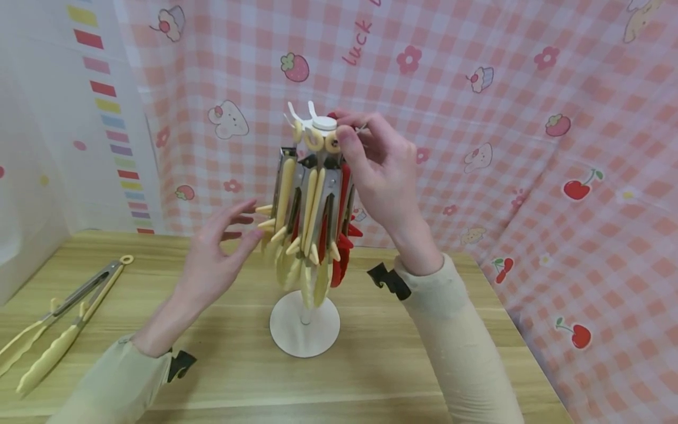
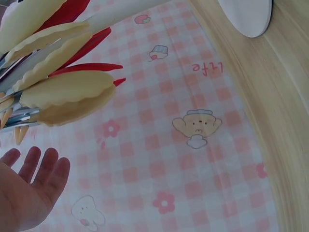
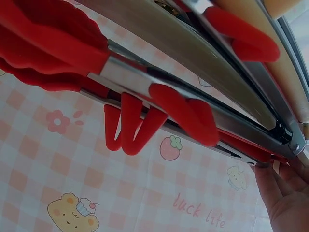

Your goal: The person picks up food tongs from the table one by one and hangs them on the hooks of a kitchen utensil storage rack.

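A white stand [image 1: 324, 123] with hooks at its top carries several yellow tongs [image 1: 312, 218] and red tongs [image 1: 341, 265], hanging heads down. At the top right of the stand my right hand [image 1: 386, 171] pinches the ring end of a pair of red tongs; in the right wrist view its fingertips [image 3: 268, 181] are at the metal end of the red tongs [image 3: 128, 75]. Left of the hanging tongs is my left hand [image 1: 214, 253], fingers relaxed and spread. The left wrist view shows that hand [image 2: 34, 188] apart from the yellow tong heads [image 2: 72, 92].
The stand's round white base [image 1: 296, 344] rests on a wooden table [image 1: 238, 377]. Another pair of yellow tongs [image 1: 100, 294] lies on the table at the left. A pink checked cloth [image 1: 477, 118] hangs behind and to the right.
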### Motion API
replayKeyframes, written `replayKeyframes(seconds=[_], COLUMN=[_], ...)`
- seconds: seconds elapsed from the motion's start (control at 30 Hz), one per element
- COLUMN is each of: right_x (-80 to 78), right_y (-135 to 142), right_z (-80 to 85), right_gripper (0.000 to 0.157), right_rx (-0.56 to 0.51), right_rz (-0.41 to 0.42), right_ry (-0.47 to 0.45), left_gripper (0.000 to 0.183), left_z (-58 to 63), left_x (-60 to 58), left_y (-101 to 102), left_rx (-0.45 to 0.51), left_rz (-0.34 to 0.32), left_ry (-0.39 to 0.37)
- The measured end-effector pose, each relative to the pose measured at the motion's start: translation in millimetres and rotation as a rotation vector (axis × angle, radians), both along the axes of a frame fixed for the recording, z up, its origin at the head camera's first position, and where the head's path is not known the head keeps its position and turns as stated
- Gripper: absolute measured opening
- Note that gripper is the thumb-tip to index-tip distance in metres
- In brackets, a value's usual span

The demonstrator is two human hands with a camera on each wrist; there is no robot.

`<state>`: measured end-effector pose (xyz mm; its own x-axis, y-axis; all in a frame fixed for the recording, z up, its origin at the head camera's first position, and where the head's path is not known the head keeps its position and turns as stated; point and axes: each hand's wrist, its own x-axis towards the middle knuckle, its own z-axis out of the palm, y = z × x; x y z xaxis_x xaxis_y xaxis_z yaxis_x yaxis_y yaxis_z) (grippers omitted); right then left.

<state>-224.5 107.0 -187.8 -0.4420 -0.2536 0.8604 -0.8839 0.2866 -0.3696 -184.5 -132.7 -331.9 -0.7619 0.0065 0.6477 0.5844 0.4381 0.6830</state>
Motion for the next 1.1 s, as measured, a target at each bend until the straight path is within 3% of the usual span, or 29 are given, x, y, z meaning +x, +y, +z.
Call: replayKeyframes(seconds=[0.13, 0.47, 0.73, 1.1], right_x=[3.7, 19.1, 31.6, 32.8], right_y=[0.7, -2.1, -8.8, -16.6], right_z=[1.8, 6.1, 8.4, 9.8], right_gripper=[0.023, 0.036, 0.044, 0.044], right_rx=[0.011, -0.026, 0.092, 0.099], right_rz=[-0.022, -0.127, -0.228, -0.279], right_ry=[-0.035, -0.043, -0.058, -0.064], left_gripper=[0.046, 0.047, 0.050, 0.055], left_z=[-0.4, -1.7, -2.6, -7.8], left_x=[1.7, 3.9, 4.5, 3.3], left_y=[-4.1, -11.9, -22.1, -39.6], left_rx=[-0.005, -0.032, -0.070, -0.177], left_rz=[0.011, 0.077, 0.141, 0.252], left_ry=[0.000, 0.029, 0.078, 0.157])
